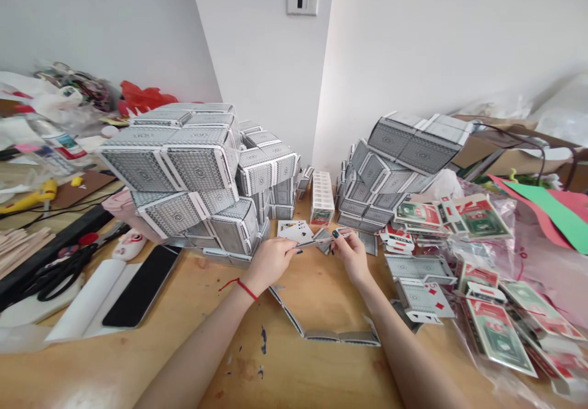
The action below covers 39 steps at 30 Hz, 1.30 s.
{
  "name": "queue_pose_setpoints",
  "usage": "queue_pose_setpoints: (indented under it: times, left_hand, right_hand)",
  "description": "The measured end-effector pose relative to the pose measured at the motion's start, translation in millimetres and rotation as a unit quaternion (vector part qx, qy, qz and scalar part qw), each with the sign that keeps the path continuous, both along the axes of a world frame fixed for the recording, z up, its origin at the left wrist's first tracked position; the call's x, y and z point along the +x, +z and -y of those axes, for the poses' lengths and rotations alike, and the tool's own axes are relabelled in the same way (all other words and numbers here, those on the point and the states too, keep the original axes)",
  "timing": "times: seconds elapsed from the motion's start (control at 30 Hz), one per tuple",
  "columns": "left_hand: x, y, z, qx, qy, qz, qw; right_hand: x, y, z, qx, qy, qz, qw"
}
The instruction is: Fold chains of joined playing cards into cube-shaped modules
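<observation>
My left hand [271, 263], with a red string at the wrist, is closed on playing cards [297, 231] whose faces point up. To its right, my right hand [352, 255] pinches the edge of a playing card with thumb and fingers; that card is seen nearly edge-on and is partly hidden. Loose grey-backed cards [367, 242] lie just behind the right hand. Below both hands, a thin angled strip of joined cards [342, 337] stands on the wooden table [257, 360], between my forearms.
Tall stacks of card-covered blocks rise at left [197, 164] and right [404, 152], with a white-and-red stack of boxes [322, 198] between. Red-green card boxes [498, 335] pile up at right. A black phone [142, 286], scissors [68, 271] and a yellow glue gun [32, 198] lie left.
</observation>
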<state>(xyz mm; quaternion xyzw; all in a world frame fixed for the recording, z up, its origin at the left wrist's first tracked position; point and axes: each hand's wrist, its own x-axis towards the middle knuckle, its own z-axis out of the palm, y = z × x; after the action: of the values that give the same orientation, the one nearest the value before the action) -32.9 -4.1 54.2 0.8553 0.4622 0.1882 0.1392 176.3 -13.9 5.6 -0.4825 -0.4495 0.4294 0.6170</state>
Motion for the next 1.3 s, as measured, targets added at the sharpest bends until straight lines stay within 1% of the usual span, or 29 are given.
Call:
queue_pose_setpoints:
  times: [0.33, 0.5, 0.6, 0.8, 0.97, 1.07, 1.3]
  left_hand:
    - [1, -0.4, -1, -0.009, 0.000, -0.007, 1.000]
    - [1, -2.0, -1, -0.010, -0.006, 0.025, 1.000]
    - [2, -1.9, -1, -0.012, -0.003, 0.028, 1.000]
    - [0, 1.5, -2, -0.015, -0.006, 0.006, 1.000]
    - [-4, 6.0, -4, -0.028, 0.004, 0.024, 0.999]
    - [-5, 6.3, -4, -0.035, 0.007, 0.029, 0.999]
    - [-2, 4.4, -3, -0.051, 0.015, 0.045, 0.998]
  right_hand:
    - [1, 2.7, 1, 0.002, -0.005, 0.035, 0.999]
    - [2, 2.3, 0, 0.013, -0.015, 0.050, 0.999]
    - [3, 1.4, 0, 0.018, -0.017, 0.057, 0.998]
    - [5, -2.3, 0, 0.025, 0.000, 0.070, 0.997]
    - [9, -2.6, -1, 0.040, 0.025, 0.091, 0.995]
    - [12, -2.1, -1, 0.051, 0.035, 0.108, 0.992]
    - [21, -6.1, -2, 0.067, 0.027, 0.145, 0.987]
